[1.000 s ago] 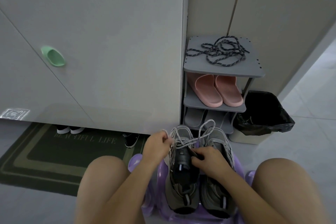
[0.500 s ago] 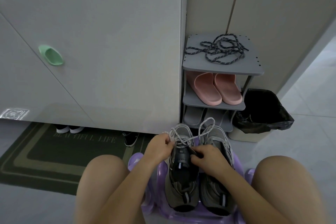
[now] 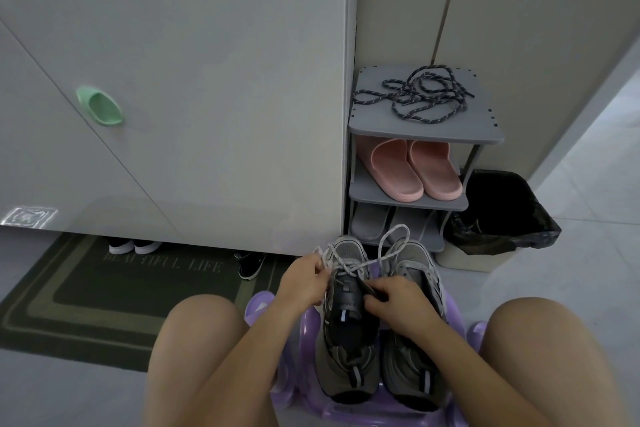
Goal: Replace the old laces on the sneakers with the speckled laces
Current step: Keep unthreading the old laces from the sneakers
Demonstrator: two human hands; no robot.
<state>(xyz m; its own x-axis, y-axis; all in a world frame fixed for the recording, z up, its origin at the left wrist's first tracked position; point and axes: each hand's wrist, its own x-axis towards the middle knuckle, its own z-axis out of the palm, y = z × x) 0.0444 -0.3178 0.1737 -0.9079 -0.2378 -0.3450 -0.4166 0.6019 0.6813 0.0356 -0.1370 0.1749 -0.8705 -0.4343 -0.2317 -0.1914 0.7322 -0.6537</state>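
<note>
Left hand (image 3: pixel 304 282) pinched the lace (image 3: pixel 341 263), right hand (image 3: pixel 394 303) beside it seemingly gripped the sneaker (image 3: pixel 349 350); step needed a braced shoe, lace drawn out eyelet by eyelet.

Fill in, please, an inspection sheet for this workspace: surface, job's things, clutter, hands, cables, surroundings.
Surface: purple stool between the knees, carrying both sneakers.
Job's things: old laces loose and looped at the sneakers' toe ends; speckled laces heaped on top of the shoe rack, untouched.
Clutter: pink slippers and grey slippers on the rack's lower shelves; bin with black bag beside it.
Hands: left hand pinches the old laces; right hand grips the left-side sneaker's upper.
Cables: nothing seen.
Surroundings: white cabinet with green handle, doormat, small shoes under the cabinet, tiled floor.
</note>
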